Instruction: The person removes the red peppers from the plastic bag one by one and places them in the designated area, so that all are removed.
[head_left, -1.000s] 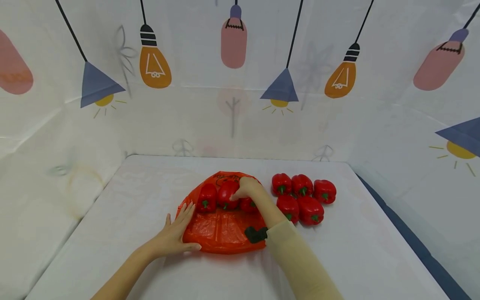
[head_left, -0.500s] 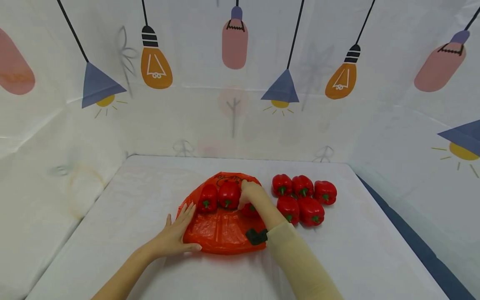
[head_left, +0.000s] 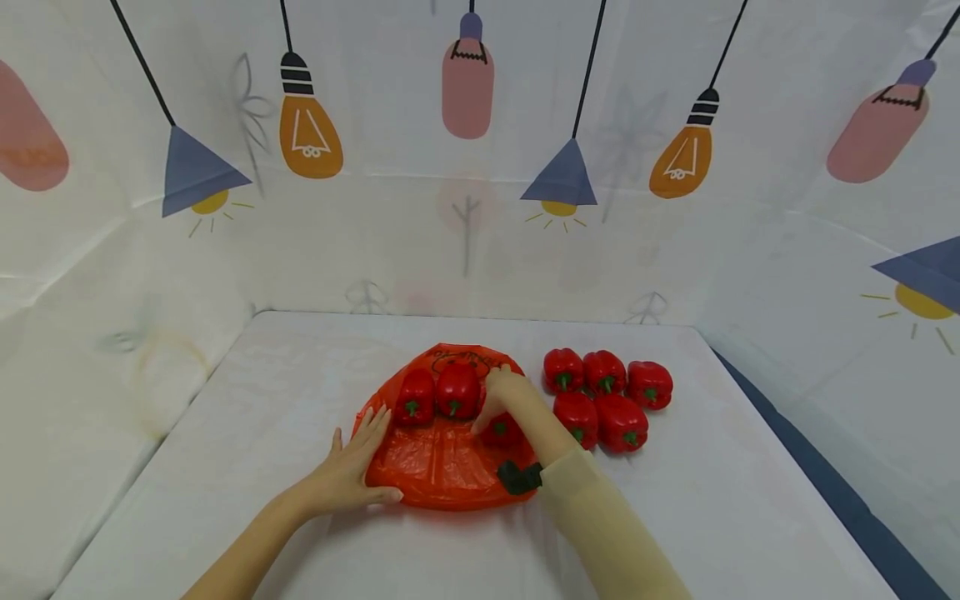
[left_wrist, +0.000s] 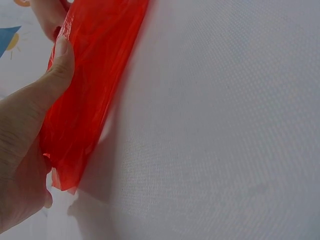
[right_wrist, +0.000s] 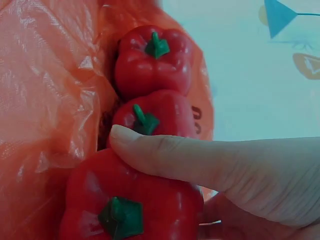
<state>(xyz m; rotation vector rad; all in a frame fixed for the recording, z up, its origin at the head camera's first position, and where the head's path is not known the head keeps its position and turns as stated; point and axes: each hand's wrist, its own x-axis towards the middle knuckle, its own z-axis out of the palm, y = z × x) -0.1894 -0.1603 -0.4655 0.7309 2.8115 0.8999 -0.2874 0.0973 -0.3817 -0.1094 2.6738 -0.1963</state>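
Well, an orange-red plastic bag [head_left: 438, 467] lies spread at the centre of the head view, flat on a white table [head_left: 750, 508], with three red peppers in a row across its upper half. The left hand [head_left: 351, 471] is at the bag's left edge, lower left of centre, fingers spread and straight, thumb out along the bottom corner; it touches the plastic without curling round anything. The right hand [head_left: 506, 396] reaches in from the lower right and grips the right pepper [head_left: 501, 428], its thumb pressed along one side and fingers on the other. The middle pepper [head_left: 458, 390] and the left pepper [head_left: 414, 397] stand next to each other, green stems turned toward the bottom of the frame. Whether the three sit on the plastic or just inside the bag's mouth, I can't tell from here. Dark print runs along the top of the bag. A dark piece [head_left: 519, 477] shows at the right wrist, beside the cuff of a pale yellow sleeve [head_left: 600, 517]. Right of centre, five more peppers [head_left: 613, 412] sit close together, three above and two below. Behind, a pale backdrop [head_left: 390, 242] carries hanging lamps and bulbs across the top.
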